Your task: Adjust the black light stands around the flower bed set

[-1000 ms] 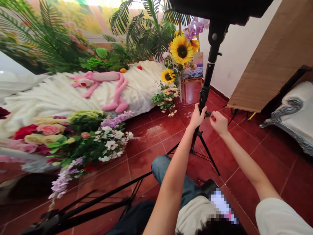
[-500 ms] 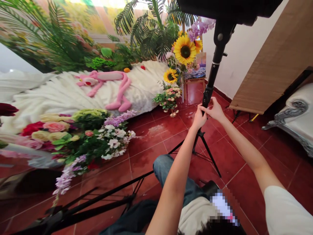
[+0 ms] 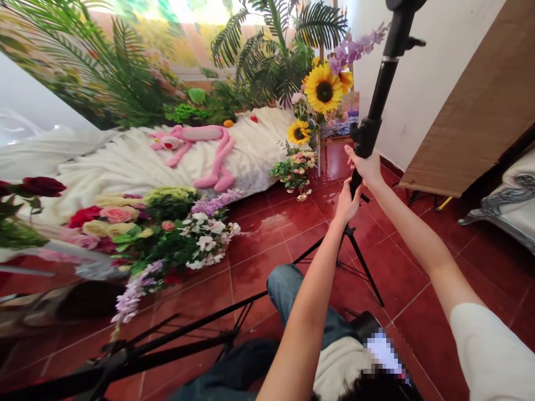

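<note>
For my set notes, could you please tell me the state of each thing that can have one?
Held stand: legs spread
Left grip: closed around the held stand
Right grip: closed around the held stand, higher up
Pink plush toy: lying down
White cloth: draped, creased
Sunflowers: open

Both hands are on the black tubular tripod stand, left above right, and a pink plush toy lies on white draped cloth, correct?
Not quite: the head view shows the right hand above the left hand on the black stand; the pink toy does lie on white cloth.
</note>
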The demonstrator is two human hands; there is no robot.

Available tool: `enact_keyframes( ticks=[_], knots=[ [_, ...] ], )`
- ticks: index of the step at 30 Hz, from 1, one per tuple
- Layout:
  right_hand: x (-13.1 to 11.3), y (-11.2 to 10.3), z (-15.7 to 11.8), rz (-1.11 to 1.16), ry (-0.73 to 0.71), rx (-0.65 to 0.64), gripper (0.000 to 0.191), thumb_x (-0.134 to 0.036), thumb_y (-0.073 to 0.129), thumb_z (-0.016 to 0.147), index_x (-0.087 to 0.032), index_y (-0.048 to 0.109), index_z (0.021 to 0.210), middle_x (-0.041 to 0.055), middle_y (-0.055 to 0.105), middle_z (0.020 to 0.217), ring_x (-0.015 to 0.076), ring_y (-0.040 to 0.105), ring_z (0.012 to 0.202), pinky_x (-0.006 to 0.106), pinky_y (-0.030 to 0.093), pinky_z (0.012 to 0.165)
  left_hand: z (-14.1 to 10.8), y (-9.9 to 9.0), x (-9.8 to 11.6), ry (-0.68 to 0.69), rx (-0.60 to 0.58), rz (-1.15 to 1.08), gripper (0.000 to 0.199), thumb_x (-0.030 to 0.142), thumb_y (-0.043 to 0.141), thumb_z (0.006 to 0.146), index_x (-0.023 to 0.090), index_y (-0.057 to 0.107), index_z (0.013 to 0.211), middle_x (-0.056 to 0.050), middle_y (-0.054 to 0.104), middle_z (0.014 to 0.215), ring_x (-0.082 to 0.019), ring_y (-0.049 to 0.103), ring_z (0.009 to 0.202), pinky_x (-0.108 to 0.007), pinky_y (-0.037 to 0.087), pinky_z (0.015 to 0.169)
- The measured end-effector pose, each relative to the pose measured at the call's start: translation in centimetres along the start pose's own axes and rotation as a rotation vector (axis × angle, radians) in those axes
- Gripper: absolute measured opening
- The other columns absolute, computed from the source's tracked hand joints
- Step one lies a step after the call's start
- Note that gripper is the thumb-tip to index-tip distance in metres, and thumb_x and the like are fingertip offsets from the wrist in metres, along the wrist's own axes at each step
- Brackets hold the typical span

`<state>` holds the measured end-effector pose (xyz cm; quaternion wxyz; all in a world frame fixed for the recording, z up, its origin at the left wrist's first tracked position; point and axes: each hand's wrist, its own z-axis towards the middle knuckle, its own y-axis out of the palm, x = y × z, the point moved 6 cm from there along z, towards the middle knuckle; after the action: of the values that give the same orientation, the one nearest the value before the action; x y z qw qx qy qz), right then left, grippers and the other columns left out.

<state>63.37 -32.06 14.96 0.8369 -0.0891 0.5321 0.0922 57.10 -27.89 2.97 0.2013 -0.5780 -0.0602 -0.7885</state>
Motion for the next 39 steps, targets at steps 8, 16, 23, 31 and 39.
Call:
enact_keyframes(
  ticks=[8,16,23,31,39],
  knots=[
    [-3.7,-0.1,4.5,0.144,-0.108,-0.129,0.042,-0.042,0.067,0.088,-0.013,0.053,0.062,-0.0057,0.047,0.053,0.0034,0.055,0.048,0.014,0.042,0.047,-0.6,-0.1,0.2,-0.012,0.046,-0.04,0.05,0.058,0.034,0.098,0.026,0.045,0.134,-0.004,0.068,0.096,-0.016,0.066,0.08,-0.035,0.054,0.086],
    [-6.4,0.0,6.1,0.132,-0.193,-0.138,0.041,-0.037,0.062,0.092,-0.01,0.053,0.062,-0.006,0.047,0.054,0.0013,0.053,0.045,0.013,0.044,0.049,-0.8,0.0,0.5,-0.006,0.114,-0.046,0.051,0.059,0.038,0.097,0.027,0.048,0.135,-0.005,0.069,0.1,-0.018,0.067,0.094,-0.035,0.053,0.092],
    [-7.7,-3.3,0.6,-0.185,-0.327,-0.195,0.046,-0.059,0.071,0.079,-0.019,0.056,0.095,-0.0023,0.067,0.08,0.0108,0.068,0.074,0.025,0.057,0.071,-0.7,0.0,0.3,0.046,0.168,-0.033,0.055,0.062,0.039,0.095,0.022,0.052,0.13,-0.005,0.069,0.091,-0.016,0.067,0.086,-0.033,0.054,0.087],
    [0.9,-8.7,-9.1,-0.943,0.006,-0.367,0.047,-0.067,0.062,0.082,-0.021,0.06,0.085,0.0052,0.071,0.078,0.0201,0.065,0.069,0.03,0.047,0.065,-0.7,-0.2,0.7,0.067,0.155,-0.015,0.053,0.061,0.036,0.096,0.023,0.053,0.128,-0.006,0.07,0.1,-0.017,0.067,0.091,-0.032,0.052,0.087],
    [6.1,-6.3,-11.2,-0.312,0.299,-0.151,0.057,-0.064,0.037,0.095,-0.022,0.049,0.059,0.0011,0.05,0.048,0.0134,0.047,0.046,0.026,0.034,0.049,-0.7,-0.2,0.8,0.051,0.126,-0.022,0.056,0.063,0.034,0.096,0.022,0.052,0.128,-0.006,0.069,0.095,-0.015,0.065,0.083,-0.028,0.05,0.082]
  ],
)
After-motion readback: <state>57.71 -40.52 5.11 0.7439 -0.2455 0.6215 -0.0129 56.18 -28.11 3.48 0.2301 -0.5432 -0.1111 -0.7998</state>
